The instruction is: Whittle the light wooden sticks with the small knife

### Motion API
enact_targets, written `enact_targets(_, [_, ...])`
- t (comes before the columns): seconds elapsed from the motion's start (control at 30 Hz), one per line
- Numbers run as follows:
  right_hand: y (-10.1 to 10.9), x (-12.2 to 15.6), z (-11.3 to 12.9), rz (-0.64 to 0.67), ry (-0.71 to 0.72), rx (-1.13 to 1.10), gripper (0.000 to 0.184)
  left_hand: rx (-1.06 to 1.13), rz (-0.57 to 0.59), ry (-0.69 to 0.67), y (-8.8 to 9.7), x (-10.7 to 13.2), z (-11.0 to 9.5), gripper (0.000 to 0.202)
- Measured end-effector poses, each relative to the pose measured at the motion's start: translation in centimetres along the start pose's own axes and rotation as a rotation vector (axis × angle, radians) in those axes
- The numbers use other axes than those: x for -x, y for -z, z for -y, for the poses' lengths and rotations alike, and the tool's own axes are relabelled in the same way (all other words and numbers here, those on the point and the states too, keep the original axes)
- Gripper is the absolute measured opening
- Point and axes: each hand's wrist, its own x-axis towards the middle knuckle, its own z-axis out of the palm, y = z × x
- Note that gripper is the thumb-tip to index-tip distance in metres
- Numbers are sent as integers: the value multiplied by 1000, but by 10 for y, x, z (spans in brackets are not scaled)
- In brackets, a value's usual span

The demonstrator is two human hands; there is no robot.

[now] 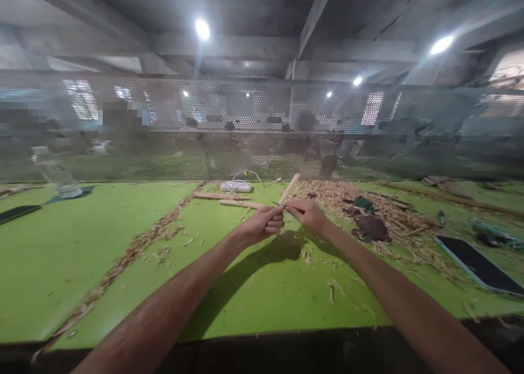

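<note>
Green table [82, 254]: two hands [262, 225] [309, 214], one stick [291, 187]

Both bare arms reach forward and converge toward the middle, the left forearm [176, 303] coming in from the near left and the right forearm [393, 292] from the near right, both stretched nearly straight. The left hand [264, 225] is curled into a tight fist with its knuckles turned to the right. The right hand [309, 214] sits just beside it, slightly farther off, back of the hand up and fingers drawn together in a pinch, so close that contact between them cannot be told.
</note>
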Motion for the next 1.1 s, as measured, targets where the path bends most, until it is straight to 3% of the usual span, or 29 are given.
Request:
enact_targets(0.2, [6,2,-9,-16,28,9,33,126,-17,63,2,-3,0,25])
enact_targets(0.47, [12,4,-23,-42,-104,104,34,135,-28,104,4,-5,4,17])
enact_targets(0.7, [39,8,-50,-121,-338,182,35,25,-8,165,6,-7,8,20])
enact_targets(0.9, [73,19,-79,-392,-632,225,33,-203,121,145,6,-1,3,19])
enact_targets(1.03, [78,13,-74,-523,-541,110,35,-238,13,27,3,-1,4,19])
enact_targets(1.1, [66,7,-61,-435,-444,53,39,-241,-52,-25,3,-3,7,19])
